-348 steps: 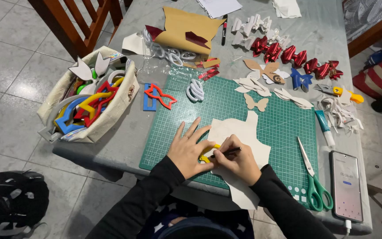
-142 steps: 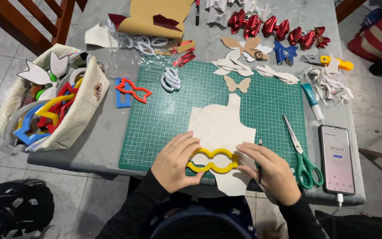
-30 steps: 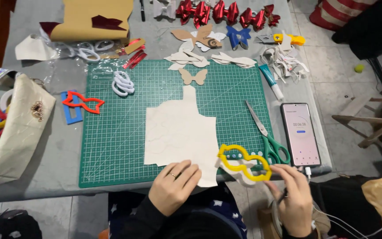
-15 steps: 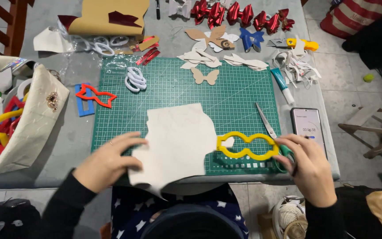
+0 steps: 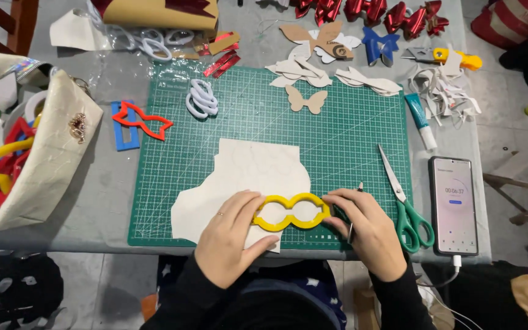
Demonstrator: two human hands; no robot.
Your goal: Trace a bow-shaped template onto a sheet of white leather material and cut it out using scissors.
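Observation:
A yellow bow-shaped plastic stencil (image 5: pixel 291 211) lies across the lower right part of a white sheet of material (image 5: pixel 249 177) on the green cutting mat (image 5: pixel 349 140). My left hand (image 5: pixel 232 235) presses the stencil's left end and the sheet, fingers spread. My right hand (image 5: pixel 362 229) touches the stencil's right end and holds a thin pen (image 5: pixel 355 208) between its fingers.
Green-handled scissors (image 5: pixel 401 198) and a phone (image 5: pixel 453 205) lie right of the mat. A glue tube (image 5: pixel 420 119), white bow cut-outs (image 5: pixel 304 70), a tan butterfly shape (image 5: pixel 305 99), white rings (image 5: pixel 201 98), a red stencil (image 5: pixel 142 120) and a bag of stencils (image 5: pixel 38 153) surround it.
The stencil moved left, from the mat's right edge onto the white sheet. My left hand came from the sheet's left side onto the stencil. The camera view shifted slightly.

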